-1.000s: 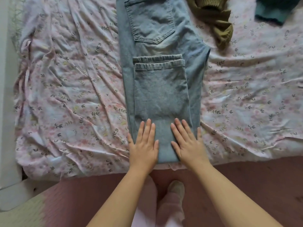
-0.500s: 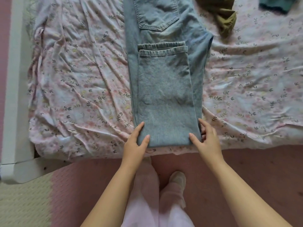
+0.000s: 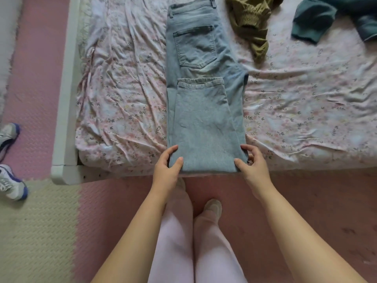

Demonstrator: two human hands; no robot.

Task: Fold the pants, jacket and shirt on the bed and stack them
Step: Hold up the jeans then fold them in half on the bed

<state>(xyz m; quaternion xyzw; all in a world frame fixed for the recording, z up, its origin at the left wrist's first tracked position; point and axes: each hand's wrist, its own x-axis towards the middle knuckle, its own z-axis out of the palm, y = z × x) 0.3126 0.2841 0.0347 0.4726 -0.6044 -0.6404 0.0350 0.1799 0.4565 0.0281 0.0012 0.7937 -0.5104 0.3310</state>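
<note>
Your pants point(image 3: 204, 119) lie lengthwise down the middle of the bed point(image 3: 122, 88), waistband at the far side. The legs are doubled back, so the hems point(image 3: 201, 81) sit just below the back pocket point(image 3: 194, 48), and the near fold runs along the bed's edge in front of you.

A second ago both palms lay flat on that fold, pressing it down. Now your left hand point(image 3: 166, 172) is at the fold's left corner, thumb on top of the denim and fingers curled round the edge. Your right hand point(image 3: 253, 170) grips the right corner the same way. The smoothing looks finished, and you appear ready to lift the near end for a second fold toward the waistband.

That would leave the pants nearly done, with two garments untouched: an olive garment point(image 3: 253, 21) crumpled just beyond the pants to the right, and a teal garment point(image 3: 314, 19) further right, near the far corner. I cannot tell which is the jacket and which the shirt.

A pair of sneakers point(image 3: 10, 160) sits on the floor, well to the left of the bed.
</note>
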